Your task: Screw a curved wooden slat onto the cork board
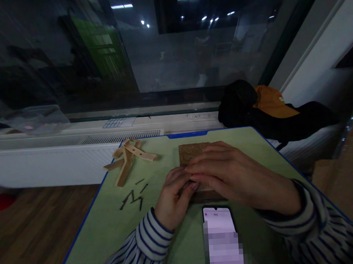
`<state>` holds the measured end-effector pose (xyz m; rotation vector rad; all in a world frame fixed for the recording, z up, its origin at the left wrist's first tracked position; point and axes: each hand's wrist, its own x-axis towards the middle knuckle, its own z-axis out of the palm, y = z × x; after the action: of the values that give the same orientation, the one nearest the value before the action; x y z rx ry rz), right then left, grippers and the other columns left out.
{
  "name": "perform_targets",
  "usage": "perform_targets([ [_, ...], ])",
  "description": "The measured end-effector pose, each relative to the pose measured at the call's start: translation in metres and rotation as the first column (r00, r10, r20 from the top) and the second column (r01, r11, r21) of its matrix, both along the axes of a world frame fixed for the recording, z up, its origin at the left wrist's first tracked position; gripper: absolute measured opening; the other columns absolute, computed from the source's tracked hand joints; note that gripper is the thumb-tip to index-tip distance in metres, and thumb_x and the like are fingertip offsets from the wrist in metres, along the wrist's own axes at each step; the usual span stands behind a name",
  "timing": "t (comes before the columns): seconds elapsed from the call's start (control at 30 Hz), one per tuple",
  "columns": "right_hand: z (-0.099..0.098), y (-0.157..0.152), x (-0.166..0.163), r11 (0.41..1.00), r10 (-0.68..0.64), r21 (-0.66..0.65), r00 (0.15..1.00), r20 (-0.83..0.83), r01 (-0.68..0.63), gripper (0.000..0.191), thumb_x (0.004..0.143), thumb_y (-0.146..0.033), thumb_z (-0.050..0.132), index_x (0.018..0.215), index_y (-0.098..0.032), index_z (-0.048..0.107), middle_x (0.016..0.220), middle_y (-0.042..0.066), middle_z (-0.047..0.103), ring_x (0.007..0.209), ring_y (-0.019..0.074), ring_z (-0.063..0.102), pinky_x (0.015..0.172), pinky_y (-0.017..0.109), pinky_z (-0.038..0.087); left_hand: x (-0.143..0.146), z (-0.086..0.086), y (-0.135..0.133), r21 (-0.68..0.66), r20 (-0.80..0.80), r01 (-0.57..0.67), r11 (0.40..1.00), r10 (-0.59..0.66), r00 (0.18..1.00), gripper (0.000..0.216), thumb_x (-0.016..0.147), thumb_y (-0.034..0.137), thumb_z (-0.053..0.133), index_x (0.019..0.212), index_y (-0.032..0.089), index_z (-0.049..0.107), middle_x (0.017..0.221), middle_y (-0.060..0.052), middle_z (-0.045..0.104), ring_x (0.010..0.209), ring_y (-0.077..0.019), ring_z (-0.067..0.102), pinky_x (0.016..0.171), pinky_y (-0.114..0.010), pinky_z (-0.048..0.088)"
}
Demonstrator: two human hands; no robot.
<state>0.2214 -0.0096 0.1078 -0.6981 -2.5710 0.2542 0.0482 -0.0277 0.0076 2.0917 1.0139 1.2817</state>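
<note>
A brown, rough-textured wooden-looking block (193, 149) lies on the green table top, partly covered by my hands. Over its left side, my left hand (176, 195) is closed, thumb and fingers drawn together at the block's surface. My right hand (227, 172) reaches across the block from the right, its fingers pressed together and their tips meeting my left fingers. Whatever is between the fingertips is hidden. Left of my hands lie several dark, thin nails or screws (133, 196). Behind these are pale wooden strips (126, 167) with holes, crossed over one another.
A lit phone (219, 219) lies just in front of the block. The green table (110, 227) has a blue edge. Beyond it are a radiator (61, 165), a window sill with a clear plastic box (38, 118), and an orange cap (273, 100) on black fabric.
</note>
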Motion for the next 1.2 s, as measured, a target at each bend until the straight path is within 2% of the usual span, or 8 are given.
perform_targets([
  [0.17,0.0014,-0.0001,-0.0009,1.000,-0.027,0.005,0.999,0.022,0.027,0.018,0.089,-0.022,0.051,0.103,-0.020,0.062,0.094,0.002,0.065,0.092,0.0162,0.054,0.087,0.034,0.035,0.0009,-0.0015,-0.0014,0.001,-0.015,-0.002,1.000,0.002,1.000,0.020,0.087,0.018,0.050,0.101,0.020,0.063,0.100,-0.007,0.065,0.100,-0.0217,0.054,0.088,-0.038,0.041],
  [0.37,0.0000,0.0002,-0.0011,0.999,-0.048,0.008,0.998,0.033,0.048,0.019,0.089,-0.024,0.051,0.103,-0.019,0.062,0.096,0.001,0.066,0.096,0.0163,0.054,0.090,0.034,0.035,0.0020,-0.0047,-0.0005,0.051,0.031,-0.127,0.991,0.126,0.992,0.018,0.077,0.020,0.064,0.095,0.018,0.063,0.096,-0.007,0.065,0.095,-0.0214,0.056,0.086,-0.037,0.043],
  [0.47,0.0002,-0.0019,-0.0008,0.999,-0.049,0.003,0.998,0.033,0.049,0.023,0.090,-0.027,0.050,0.108,-0.018,0.061,0.100,0.003,0.066,0.098,0.0171,0.054,0.091,0.034,0.035,0.0018,-0.0034,0.0008,0.069,0.044,-0.145,0.987,0.142,0.989,0.010,0.078,0.019,0.063,0.088,0.017,0.063,0.090,-0.006,0.066,0.091,-0.0204,0.057,0.084,-0.036,0.043],
  [0.67,0.0025,-0.0036,0.0009,0.999,0.029,-0.023,1.000,0.004,-0.029,0.025,0.089,-0.017,0.048,0.113,-0.018,0.057,0.114,0.001,0.062,0.105,0.0152,0.052,0.096,0.031,0.034,0.0030,0.0007,-0.0017,0.067,0.034,-0.131,0.989,0.129,0.991,0.008,0.078,0.018,0.062,0.086,0.017,0.063,0.087,-0.006,0.065,0.089,-0.0200,0.057,0.084,-0.035,0.043],
  [0.93,0.0015,-0.0009,-0.0016,0.999,0.026,0.023,1.000,-0.015,-0.025,0.018,0.087,-0.015,0.051,0.099,-0.018,0.064,0.099,0.003,0.067,0.091,0.0162,0.056,0.084,0.032,0.039,0.0009,-0.0007,-0.0023,0.058,-0.022,-0.084,0.995,0.086,0.996,0.014,0.081,0.018,0.059,0.094,0.018,0.064,0.090,-0.006,0.065,0.092,-0.0208,0.055,0.085,-0.037,0.041],
  [1.1,0.0031,-0.0015,-0.0023,0.999,-0.005,0.038,1.000,0.001,0.005,0.012,0.087,-0.019,0.053,0.090,-0.017,0.064,0.091,0.002,0.067,0.088,0.0159,0.055,0.084,0.032,0.037,-0.0007,-0.0002,-0.0027,0.052,-0.037,-0.029,0.998,0.031,0.999,0.015,0.084,0.016,0.055,0.096,0.018,0.063,0.096,-0.007,0.064,0.096,-0.0205,0.054,0.087,-0.037,0.041],
  [1.2,0.0036,-0.0015,-0.0019,1.000,-0.015,0.022,1.000,0.013,0.015,0.012,0.088,-0.020,0.053,0.093,-0.018,0.064,0.090,0.001,0.066,0.087,0.0151,0.054,0.084,0.031,0.037,-0.0001,-0.0009,-0.0038,0.040,-0.038,-0.034,0.999,0.035,0.999,0.016,0.084,0.016,0.054,0.097,0.018,0.063,0.099,-0.008,0.063,0.098,-0.0209,0.053,0.088,-0.037,0.041],
])
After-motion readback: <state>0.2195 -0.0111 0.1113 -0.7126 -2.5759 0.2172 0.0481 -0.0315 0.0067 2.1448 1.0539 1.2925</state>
